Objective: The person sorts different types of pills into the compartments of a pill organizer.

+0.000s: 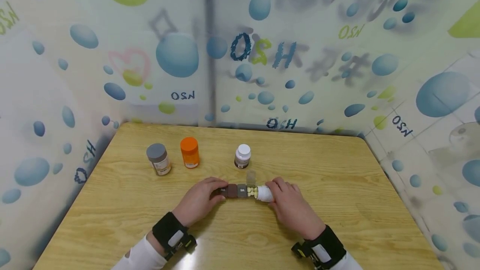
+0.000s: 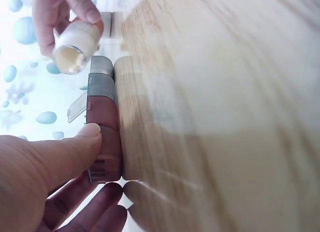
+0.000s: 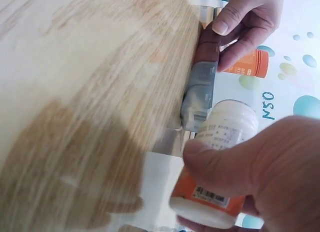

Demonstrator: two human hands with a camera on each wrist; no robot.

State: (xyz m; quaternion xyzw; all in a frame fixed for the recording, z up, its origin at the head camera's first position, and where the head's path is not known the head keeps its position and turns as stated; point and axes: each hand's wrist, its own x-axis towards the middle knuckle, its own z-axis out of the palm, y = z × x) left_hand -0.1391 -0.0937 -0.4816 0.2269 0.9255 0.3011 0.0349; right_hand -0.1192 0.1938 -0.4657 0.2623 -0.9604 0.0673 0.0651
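A strip-shaped pill organizer [image 1: 232, 191] with brown and grey lids lies on the wooden table. My left hand [image 1: 196, 201] pinches its left end between thumb and fingers. One clear lid [image 1: 251, 177] stands raised near the right end, with pale yellow tablets [image 1: 250, 191] beneath it. My right hand [image 1: 294, 209] grips a white and orange pill bottle [image 3: 225, 129], tilted on its side with its mouth facing left at the tablets. In the left wrist view, pale tablets show at the bottle's mouth [image 2: 70, 58], close over the organizer's far end.
Behind the hands stand a grey-lidded jar [image 1: 159, 160], an orange jar [image 1: 190, 153] and a small white-capped bottle [image 1: 242, 156]. A patterned sheet [image 1: 180, 111] hangs behind the table's back edge and along both sides.
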